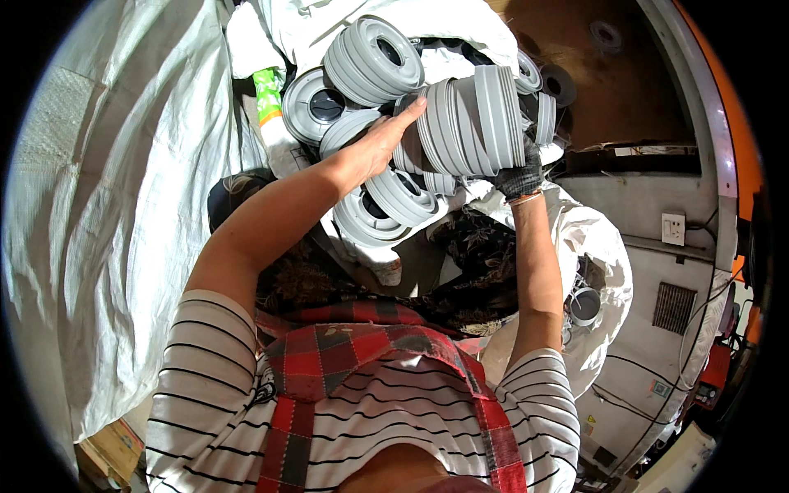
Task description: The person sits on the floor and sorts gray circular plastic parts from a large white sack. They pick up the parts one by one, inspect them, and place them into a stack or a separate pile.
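Between my two hands lies a sideways stack of grey plastic rings (464, 123), nested close together. My bare left hand (388, 140) presses against its left end, with fingers stretched along it. At the right end, my right hand (521, 174) wears a dark glove and grips the stack from below; its fingers are mostly hidden. Loose rings lie around and under it: a short stack of grey rings (375, 62) at the upper left, a ring with a dark centre (316, 107), and overlapping rings (374, 215) below my left wrist.
A white sack (296, 33) lies behind and beneath the rings. Right of my right forearm stands an open white bag (604, 271) holding a grey round part (585, 304). White woven sheeting (148, 189) hangs at the left. A pale machine panel (649, 214) with a socket is at the right.
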{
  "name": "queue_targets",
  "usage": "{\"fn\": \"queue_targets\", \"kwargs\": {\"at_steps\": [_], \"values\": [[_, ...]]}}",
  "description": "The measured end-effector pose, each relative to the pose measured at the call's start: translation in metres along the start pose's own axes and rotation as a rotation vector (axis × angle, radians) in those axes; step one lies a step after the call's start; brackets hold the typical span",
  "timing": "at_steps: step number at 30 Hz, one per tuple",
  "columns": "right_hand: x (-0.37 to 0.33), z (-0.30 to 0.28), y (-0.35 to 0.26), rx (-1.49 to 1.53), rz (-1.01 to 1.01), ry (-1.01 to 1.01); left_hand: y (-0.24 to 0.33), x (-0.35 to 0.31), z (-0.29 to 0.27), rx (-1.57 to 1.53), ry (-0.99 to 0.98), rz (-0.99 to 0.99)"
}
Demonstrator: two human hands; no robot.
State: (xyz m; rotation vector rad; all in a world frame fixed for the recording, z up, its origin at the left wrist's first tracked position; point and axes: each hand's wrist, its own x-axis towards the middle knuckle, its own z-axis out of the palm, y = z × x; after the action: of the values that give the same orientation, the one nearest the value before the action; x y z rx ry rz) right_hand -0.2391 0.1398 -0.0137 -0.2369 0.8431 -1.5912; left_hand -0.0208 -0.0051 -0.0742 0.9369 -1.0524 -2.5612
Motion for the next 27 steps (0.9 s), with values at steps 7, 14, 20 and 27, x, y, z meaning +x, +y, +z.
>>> {"fn": "queue_targets", "kwargs": {"at_steps": [7, 14, 20, 27], "values": [[-0.013, -0.019, 0.016, 0.041, -0.179, 0.176, 0.018, -0.042, 0.029, 0.168, -0.148, 0.15], [-0.042, 0.011, 0.003, 0.047, -0.301, 0.083, 0.05, -0.103, 0.061, 0.533, 0.117, 0.598], [-0.038, 0.205, -0.062, -0.154, -0.515, -0.299, 0.173, -0.217, 0.089, 0.675, 0.162, 0.995], [-0.046, 0.586, -0.102, -0.465, -0.72, -0.814, 0.341, -0.463, 0.09, 0.346, 0.845, 2.197]]}}
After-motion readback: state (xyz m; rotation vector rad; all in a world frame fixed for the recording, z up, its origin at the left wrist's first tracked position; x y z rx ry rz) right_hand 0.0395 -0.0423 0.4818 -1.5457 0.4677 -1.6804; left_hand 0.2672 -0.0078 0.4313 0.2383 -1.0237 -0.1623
